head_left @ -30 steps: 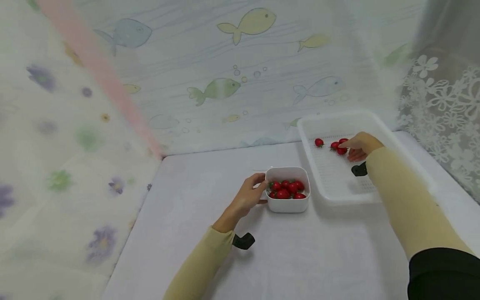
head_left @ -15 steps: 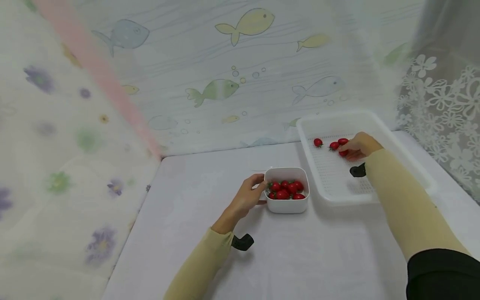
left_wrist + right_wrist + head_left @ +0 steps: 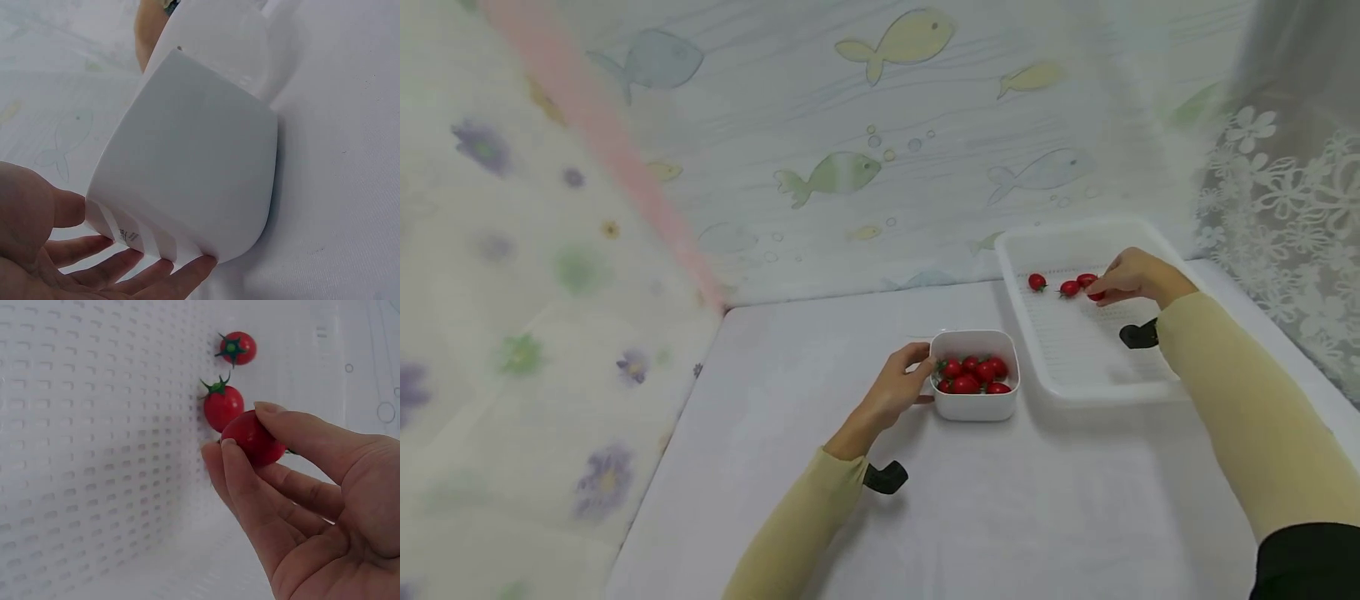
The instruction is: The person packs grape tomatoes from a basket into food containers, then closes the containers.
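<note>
My right hand (image 3: 1138,277) pinches a cherry tomato (image 3: 249,436) between thumb and fingertips, just above the floor of a white perforated tray (image 3: 1060,393). Still in the tray are a tomato (image 3: 1037,282) by its left wall, another tomato (image 3: 1069,288) beside it, and a third tomato (image 3: 1086,280) partly behind the fingers. My left hand (image 3: 895,387) holds the left side of a small white box (image 3: 975,408); in the left wrist view, thumb and fingertips (image 3: 203,264) touch its outer wall. Several cherry tomatoes (image 3: 964,384) with green stems lie inside the box.
The box stands left of the tray on a white-covered table (image 3: 1000,508). A fish-print curtain (image 3: 820,108) hangs behind, a flower-print sheet (image 3: 520,358) on the left, and lace fabric (image 3: 1300,200) at the right.
My right hand has gone from reaching among the tomatoes to pinching one, raised slightly and shifted a little right. The left hand and box stay put.
</note>
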Motion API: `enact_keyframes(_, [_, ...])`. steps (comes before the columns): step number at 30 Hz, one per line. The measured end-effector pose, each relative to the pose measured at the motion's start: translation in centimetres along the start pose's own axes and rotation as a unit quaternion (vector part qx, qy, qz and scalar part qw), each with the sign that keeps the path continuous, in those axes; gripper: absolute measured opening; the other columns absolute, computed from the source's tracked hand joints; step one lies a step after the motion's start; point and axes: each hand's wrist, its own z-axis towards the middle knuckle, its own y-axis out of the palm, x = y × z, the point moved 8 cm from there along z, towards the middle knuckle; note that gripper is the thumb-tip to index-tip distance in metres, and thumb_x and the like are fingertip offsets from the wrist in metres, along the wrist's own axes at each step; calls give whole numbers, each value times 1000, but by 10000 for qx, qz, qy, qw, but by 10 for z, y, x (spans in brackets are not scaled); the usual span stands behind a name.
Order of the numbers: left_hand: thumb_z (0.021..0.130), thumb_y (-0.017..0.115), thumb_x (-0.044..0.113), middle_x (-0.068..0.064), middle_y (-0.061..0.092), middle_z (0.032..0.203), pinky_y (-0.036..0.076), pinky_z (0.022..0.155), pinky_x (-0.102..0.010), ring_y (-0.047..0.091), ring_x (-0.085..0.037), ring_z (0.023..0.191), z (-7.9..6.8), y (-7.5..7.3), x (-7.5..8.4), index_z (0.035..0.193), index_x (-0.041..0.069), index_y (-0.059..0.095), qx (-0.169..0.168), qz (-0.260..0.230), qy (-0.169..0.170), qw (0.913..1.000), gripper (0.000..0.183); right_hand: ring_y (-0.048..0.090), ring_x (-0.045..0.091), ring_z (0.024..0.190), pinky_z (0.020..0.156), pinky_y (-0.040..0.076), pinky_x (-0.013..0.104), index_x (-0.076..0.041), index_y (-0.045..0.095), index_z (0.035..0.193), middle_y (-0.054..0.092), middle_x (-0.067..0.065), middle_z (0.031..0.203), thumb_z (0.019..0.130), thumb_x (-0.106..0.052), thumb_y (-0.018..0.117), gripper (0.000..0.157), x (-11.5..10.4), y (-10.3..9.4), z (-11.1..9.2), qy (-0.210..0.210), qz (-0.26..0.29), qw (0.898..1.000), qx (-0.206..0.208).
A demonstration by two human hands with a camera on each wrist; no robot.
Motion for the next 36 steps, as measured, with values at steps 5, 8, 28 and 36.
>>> enact_keyframes(5, [100,46,23,-12,42,139,56,76,-45,46,-33,124,-1,0,0,135,10,46,-37,-42,5,10000,38,70,18,74,82,55,36,21,44,121,71,7,79,88,-14,66,53,-8,-2,-7,-257,-391,9989,68])
enact_keyframes(8, [100,46,24,-11,42,140,57,76,-43,46,-31,124,-1,1,1,136,11,45,-48,5,10,10000,38,70,17,74,95,45,49,19,46,119,71,9,81,87,-17,67,52,-15,-3,-14,-435,-657,9967,184])
enact_keyframes(28, [100,47,23,-6,42,139,56,77,-44,45,-28,125,-3,1,-3,136,14,46,87,92,-156,9998,37,67,21,82,87,47,56,5,62,108,70,13,93,85,-29,71,42,-55,20,-59,-1333,-1626,9761,556])
enact_keyframes(36, [100,47,23,-8,43,139,56,78,-45,45,-29,125,-1,2,0,136,12,46,7,28,-66,10000,38,65,24,88,84,48,54,0,64,105,69,11,96,83,-32,72,40,-65,31,-79,-1446,-1729,9726,576])
